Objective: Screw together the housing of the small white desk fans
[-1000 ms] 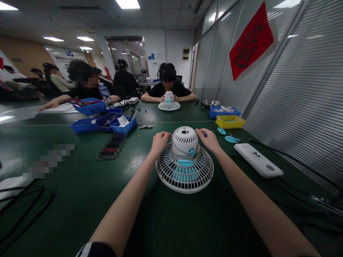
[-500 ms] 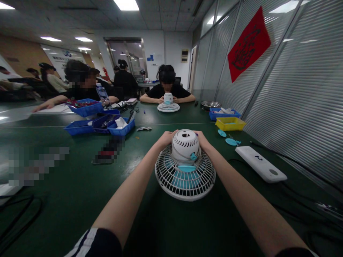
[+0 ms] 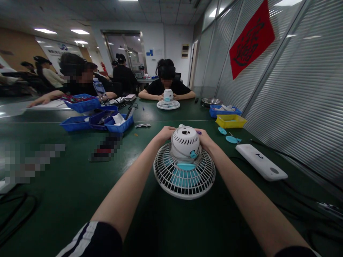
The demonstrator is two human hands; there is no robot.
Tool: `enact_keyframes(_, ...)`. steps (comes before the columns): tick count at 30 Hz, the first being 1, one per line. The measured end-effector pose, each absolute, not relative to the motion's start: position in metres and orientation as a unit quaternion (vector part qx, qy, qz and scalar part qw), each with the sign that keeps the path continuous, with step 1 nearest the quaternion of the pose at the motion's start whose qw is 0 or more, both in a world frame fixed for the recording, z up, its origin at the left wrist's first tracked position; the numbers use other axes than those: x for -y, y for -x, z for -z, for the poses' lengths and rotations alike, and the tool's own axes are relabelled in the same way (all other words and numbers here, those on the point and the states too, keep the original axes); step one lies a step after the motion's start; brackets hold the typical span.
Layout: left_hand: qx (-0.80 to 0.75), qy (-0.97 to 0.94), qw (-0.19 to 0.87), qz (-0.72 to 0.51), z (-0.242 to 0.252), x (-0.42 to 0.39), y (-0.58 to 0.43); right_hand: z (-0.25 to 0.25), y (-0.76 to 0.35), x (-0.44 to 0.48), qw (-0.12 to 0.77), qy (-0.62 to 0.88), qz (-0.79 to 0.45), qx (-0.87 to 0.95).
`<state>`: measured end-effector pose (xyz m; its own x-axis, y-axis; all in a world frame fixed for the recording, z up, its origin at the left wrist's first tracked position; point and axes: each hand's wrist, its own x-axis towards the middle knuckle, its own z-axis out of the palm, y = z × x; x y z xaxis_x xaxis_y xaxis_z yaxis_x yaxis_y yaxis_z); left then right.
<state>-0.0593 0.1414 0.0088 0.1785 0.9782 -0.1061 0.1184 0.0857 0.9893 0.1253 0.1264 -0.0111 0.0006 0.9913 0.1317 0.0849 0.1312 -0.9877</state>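
A small white fan [image 3: 184,178] lies face down on the green table in front of me, its grille at the bottom and its rounded motor housing on top. Grey cord is wound round the housing, and light-blue blades show through the grille. My left hand [image 3: 166,133] is closed against the far left side of the housing. From the other side, my right hand [image 3: 204,138] closes on the far right, with a small purple spot beside its fingers. Most fingertips are hidden behind the housing. A small white knob [image 3: 181,126] sticks up at the back.
Light-blue round pieces [image 3: 232,139] and a white power bank-like block [image 3: 261,161] lie to the right. Beyond them stand a yellow tray [image 3: 230,121] and a metal bowl [image 3: 211,102]. Blue bins [image 3: 119,125] stand left. Opposite, a person handles a similar fan [image 3: 168,103].
The view has tilted and shifted slightly. Both hands stay at the housing, and the fan leans a little differently, with the white knob now showing behind it.
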Motion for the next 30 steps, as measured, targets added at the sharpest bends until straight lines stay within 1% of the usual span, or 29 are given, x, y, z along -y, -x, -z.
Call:
enact_keyframes(12,-0.501,-0.621,0.471,-0.376,-0.010,-0.142,0.069,0.013,-0.142,-0.123,0.500,0.512,-0.421,0.557)
enact_keyframes(14,-0.518,-0.626,0.450,-0.371,-0.007,-0.145,0.075,0.012,-0.151,-0.121,0.478,0.533,-0.396,0.575)
enact_keyframes(16,-0.541,-0.628,0.424,-0.365,-0.002,-0.148,0.081,0.010,-0.157,-0.120,0.438,0.568,-0.353,0.601)
enact_keyframes(19,-0.577,-0.628,0.386,-0.351,0.006,-0.153,0.092,0.007,-0.159,-0.123,0.386,0.635,-0.245,0.623)
enact_keyframes(21,-0.596,-0.627,0.370,-0.340,0.009,-0.155,0.098,0.006,-0.154,-0.129,0.402,0.665,-0.216,0.592)
enact_keyframes(23,-0.609,-0.624,0.362,-0.330,0.011,-0.155,0.103,0.005,-0.144,-0.137,0.447,0.670,-0.242,0.541)
enact_keyframes(27,-0.621,-0.614,0.366,-0.322,0.011,-0.152,0.108,0.003,-0.122,-0.151,0.531,0.620,-0.300,0.494)
enact_keyframes(30,-0.627,-0.601,0.375,-0.323,0.012,-0.151,0.109,0.001,-0.114,-0.151,0.559,0.584,-0.330,0.487)
